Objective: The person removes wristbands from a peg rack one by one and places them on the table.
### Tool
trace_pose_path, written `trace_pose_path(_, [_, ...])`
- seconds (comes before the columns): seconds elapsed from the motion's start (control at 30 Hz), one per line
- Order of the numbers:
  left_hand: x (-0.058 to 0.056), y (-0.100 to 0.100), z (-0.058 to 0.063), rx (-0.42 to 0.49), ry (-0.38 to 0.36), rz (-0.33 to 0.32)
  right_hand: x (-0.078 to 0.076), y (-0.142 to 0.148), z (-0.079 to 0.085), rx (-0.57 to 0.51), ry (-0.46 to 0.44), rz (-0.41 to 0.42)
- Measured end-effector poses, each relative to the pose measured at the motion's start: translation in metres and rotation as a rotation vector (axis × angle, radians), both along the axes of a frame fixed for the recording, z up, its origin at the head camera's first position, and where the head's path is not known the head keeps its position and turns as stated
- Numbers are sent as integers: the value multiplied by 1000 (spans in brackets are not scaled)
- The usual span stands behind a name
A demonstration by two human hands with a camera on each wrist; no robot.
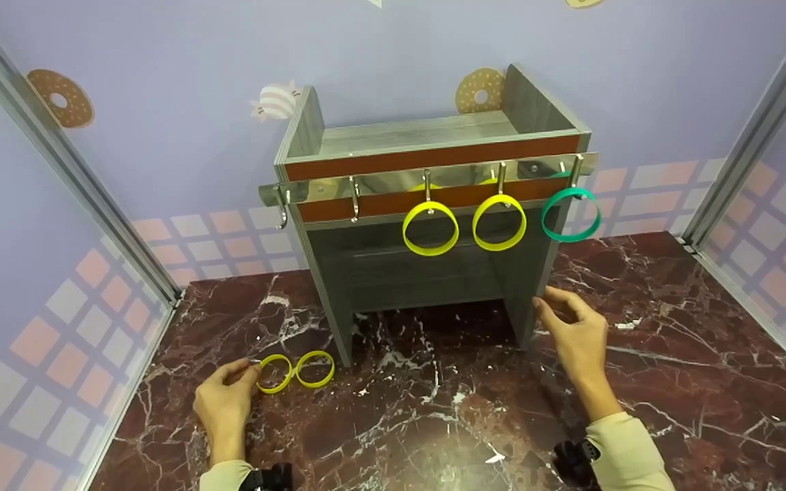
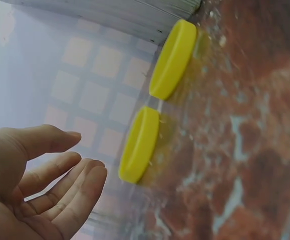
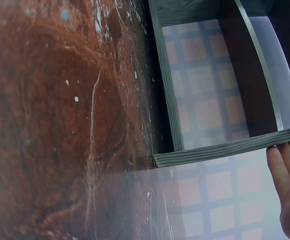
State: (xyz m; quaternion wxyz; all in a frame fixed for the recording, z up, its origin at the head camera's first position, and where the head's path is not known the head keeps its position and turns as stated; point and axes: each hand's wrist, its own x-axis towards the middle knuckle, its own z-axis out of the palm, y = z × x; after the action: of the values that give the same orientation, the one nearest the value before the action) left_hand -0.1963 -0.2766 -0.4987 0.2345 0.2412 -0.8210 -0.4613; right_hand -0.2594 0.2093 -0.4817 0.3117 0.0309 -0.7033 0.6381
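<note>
Two yellow rings lie side by side on the marbled table: the left ring (image 1: 274, 390) and the right ring (image 1: 331, 374). My left hand (image 1: 224, 399) is just left of them, its fingers loosely bent; the left wrist view shows a gap between its fingertips and the nearer yellow ring (image 2: 139, 145). With thumb and fingers, my right hand (image 1: 576, 337) pinches the right side panel of a grey wooden shelf (image 1: 434, 150). In the right wrist view those fingers (image 3: 284, 172) lie along the outside of the panel edge.
A metal hook rail (image 1: 386, 185) crosses the shelf's front. Two yellow rings (image 1: 406, 240) (image 1: 476, 235) and a green ring (image 1: 570, 239) hang from its hooks; two left hooks (image 1: 355, 199) are bare. Lilac walls (image 1: 181, 82) enclose the marbled table (image 1: 400, 429).
</note>
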Motion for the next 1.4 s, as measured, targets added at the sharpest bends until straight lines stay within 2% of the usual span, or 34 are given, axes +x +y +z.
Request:
trace_pose_path(0.2, [-3, 11, 11, -37, 19, -5, 14, -6, 18, 20, 27, 7])
trace_pose_path(0.5, [-8, 26, 24, -48, 66, -26, 14, -9, 20, 8, 30, 7])
trace_pose_path(0.77, [-13, 44, 41, -7, 156, -101, 14, -8, 20, 19, 23, 4])
trace_pose_path(0.87, [-16, 50, 47, 19, 193, -126, 12, -7, 17, 23, 28, 7])
trace_pose_path(1.1, [-25, 64, 57, 117, 301, -177, -2, 2, -5, -24, -7, 10])
trace_pose_path(1.23, [-30, 71, 58, 165, 386, -227, -5, 4, -8, -25, 3, 15])
trace_pose_path(1.4, [-34, 79, 55, 222, 443, -279, -6, 5, -9, -14, 11, 16])
